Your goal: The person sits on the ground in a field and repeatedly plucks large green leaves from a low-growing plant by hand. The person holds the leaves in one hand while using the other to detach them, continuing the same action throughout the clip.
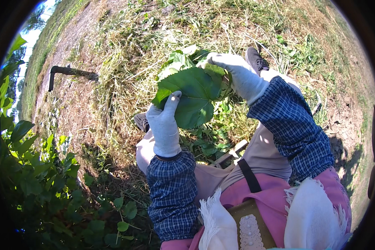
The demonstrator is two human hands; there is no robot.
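Two gloved hands grip one large green leaf [194, 96] above the grass [125, 62]. Left hand [164, 125] pinches its lower edge, thumb on top; right hand [233, 68] closed on its upper edge. More leaves [177, 61] bunched behind.

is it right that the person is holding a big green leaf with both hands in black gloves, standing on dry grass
Not quite. The head view shows white gloves, not black. The left hand and the right hand both grip the big green leaf, and the person does stand on dry grass.
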